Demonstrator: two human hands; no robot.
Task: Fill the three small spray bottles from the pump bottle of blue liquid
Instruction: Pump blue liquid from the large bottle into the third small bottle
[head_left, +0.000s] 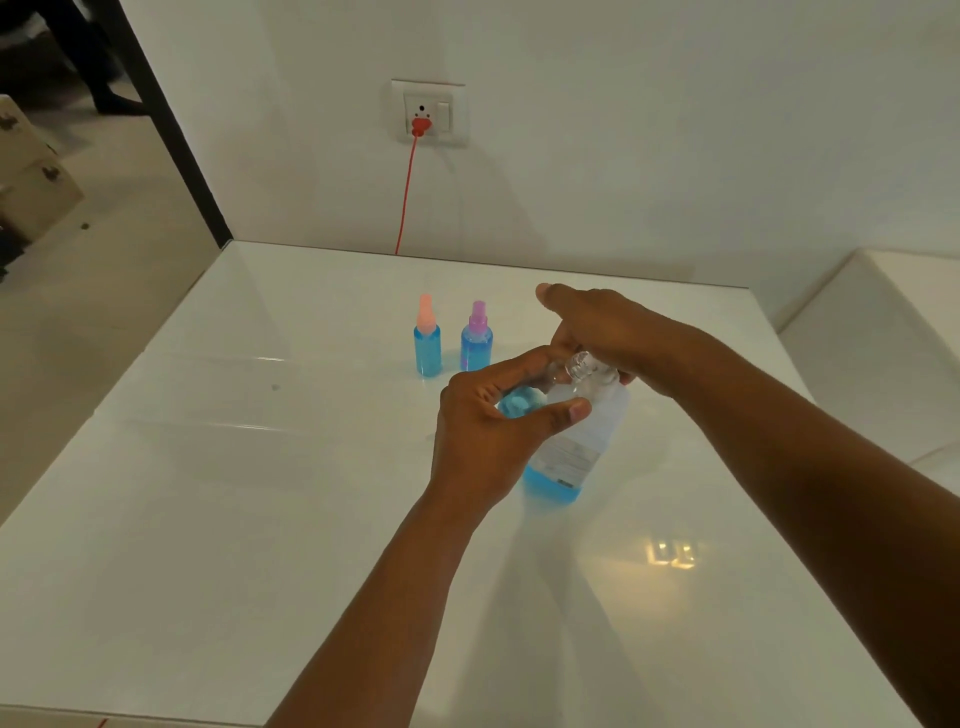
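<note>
The left hand (493, 426) holds a small spray bottle (519, 402) with the fingers and the thumb curled round it. Only a part of its blue content shows between the fingers, so it is not clear if the bottle has a cap. It is held just beside the neck of the pump bottle (576, 436), on the left of it.

The pump bottle stands on the white table (208, 519), a little right of the middle. It is clear, with a pale label, and the blue liquid fills only the bottom part. The right hand (602, 332) is over the top of this bottle and covers the pump head. The fingers bend down around the top, but the grip itself is hidden, so it cannot be told if the hand grasps the pump or only presses it. The index finger points to the far left.

Farther on the table, to the left of the hands, two more spray bottles stand upright and near each other. The left one has a pink cap (426, 312) and the right one a purple cap (479, 317). Both are filled with blue liquid.

On the far wall there is a socket (430, 111) with a red plug (420, 126), and a red cable (407, 192) hangs down behind the table. At the far left cardboard boxes (31, 182) stand on the floor.
</note>
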